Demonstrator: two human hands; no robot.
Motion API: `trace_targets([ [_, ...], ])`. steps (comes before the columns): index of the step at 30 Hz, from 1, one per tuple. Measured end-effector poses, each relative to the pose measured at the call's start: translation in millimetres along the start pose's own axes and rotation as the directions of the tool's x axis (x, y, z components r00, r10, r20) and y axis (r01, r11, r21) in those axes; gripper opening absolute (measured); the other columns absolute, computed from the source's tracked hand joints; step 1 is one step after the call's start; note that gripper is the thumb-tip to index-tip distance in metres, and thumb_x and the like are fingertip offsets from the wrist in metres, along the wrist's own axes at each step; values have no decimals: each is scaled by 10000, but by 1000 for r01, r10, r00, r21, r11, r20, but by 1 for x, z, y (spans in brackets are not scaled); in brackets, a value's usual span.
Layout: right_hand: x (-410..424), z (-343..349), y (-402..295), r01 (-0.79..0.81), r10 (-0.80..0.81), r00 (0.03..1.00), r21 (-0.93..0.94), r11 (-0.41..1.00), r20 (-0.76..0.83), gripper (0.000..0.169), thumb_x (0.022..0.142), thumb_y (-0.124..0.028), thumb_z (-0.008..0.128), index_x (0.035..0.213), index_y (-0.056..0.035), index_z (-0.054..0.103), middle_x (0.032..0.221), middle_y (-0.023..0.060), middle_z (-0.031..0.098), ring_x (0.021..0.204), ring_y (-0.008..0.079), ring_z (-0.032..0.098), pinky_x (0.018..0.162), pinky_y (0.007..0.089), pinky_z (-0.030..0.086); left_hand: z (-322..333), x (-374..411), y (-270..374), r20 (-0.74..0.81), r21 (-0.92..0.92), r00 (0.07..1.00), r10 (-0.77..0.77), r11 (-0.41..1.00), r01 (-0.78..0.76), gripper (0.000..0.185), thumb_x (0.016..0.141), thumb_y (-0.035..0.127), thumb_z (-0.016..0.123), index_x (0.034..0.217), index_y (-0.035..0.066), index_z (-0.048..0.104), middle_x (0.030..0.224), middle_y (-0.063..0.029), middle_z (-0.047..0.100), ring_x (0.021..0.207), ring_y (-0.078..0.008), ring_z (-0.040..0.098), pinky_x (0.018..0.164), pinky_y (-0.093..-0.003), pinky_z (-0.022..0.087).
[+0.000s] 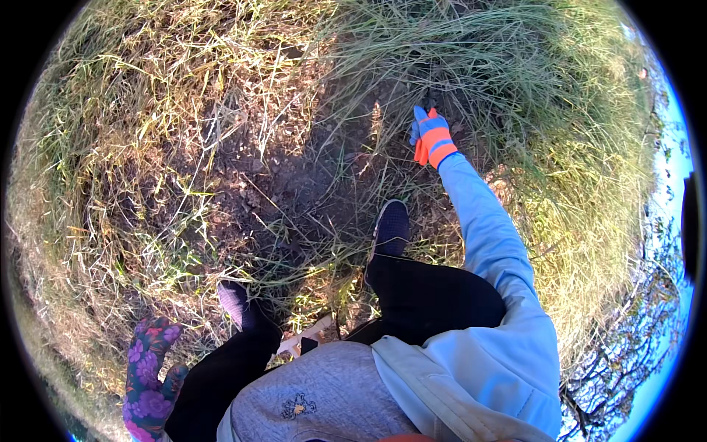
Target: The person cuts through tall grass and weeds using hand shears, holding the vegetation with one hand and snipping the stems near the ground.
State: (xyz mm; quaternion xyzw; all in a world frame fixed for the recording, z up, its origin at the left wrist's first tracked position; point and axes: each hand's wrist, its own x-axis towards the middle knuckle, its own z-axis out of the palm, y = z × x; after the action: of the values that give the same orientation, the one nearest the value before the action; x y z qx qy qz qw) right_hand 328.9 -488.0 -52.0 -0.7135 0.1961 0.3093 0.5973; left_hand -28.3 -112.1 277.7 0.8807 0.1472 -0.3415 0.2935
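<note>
My right hand (432, 134), in an orange and blue-grey work glove, reaches forward to the base of a clump of long green grass (469, 61). Its fingers are curled. Something small and dark (432, 101) shows just beyond the fingertips, partly covered by blades; what it is, and whether the hand holds it, I cannot tell. At the lower left, my left hand (148, 381) wears a dark glove with purple flowers. It hangs beside my left knee with the thumb apart from the fingers, and nothing shows in it.
My dark shoes (391, 226) are set apart on soil (298, 188) strewn with cut or flattened dry grass (182, 110). A pale, flat-edged object (309, 334) shows between my legs. Tall grass (596, 182) stands to the right, with tree branches (624, 337) beyond it.
</note>
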Motion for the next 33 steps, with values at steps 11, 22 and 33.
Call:
trace_targets([
  [11, -124, 52, 46, 542, -17, 828, -791, 284, 561, 290, 788, -257, 543, 957, -23, 508, 819, 194, 590, 752, 344, 574, 636, 400, 448, -9, 2, 9, -5, -29, 1000, 19, 999, -19, 409, 822, 305, 530, 1135, 43, 511, 1158, -133, 514, 1156, -301, 413, 1012, -427, 240],
  [22, -199, 104, -7, 786, 439, 408, -553, 278, 801, 230, 783, -223, 548, 891, -23, 517, 745, 175, 580, 720, 352, 570, 620, 396, 441, -8, -6, 1, -23, -26, 1000, -16, 1000, 15, 425, 825, 324, 526, 1150, 53, 501, 1147, -125, 520, 1176, -295, 388, 1012, -442, 239],
  [33, -157, 80, -17, 609, 552, 560, -758, 232, 618, 344, 760, -326, 520, 847, 1, 583, 799, 189, 607, 769, 363, 573, 680, 396, 441, 1, -9, 6, 50, -20, 997, -58, 998, 59, 365, 810, 171, 542, 1168, 113, 500, 1156, -106, 512, 1140, -292, 418, 993, -419, 267],
])
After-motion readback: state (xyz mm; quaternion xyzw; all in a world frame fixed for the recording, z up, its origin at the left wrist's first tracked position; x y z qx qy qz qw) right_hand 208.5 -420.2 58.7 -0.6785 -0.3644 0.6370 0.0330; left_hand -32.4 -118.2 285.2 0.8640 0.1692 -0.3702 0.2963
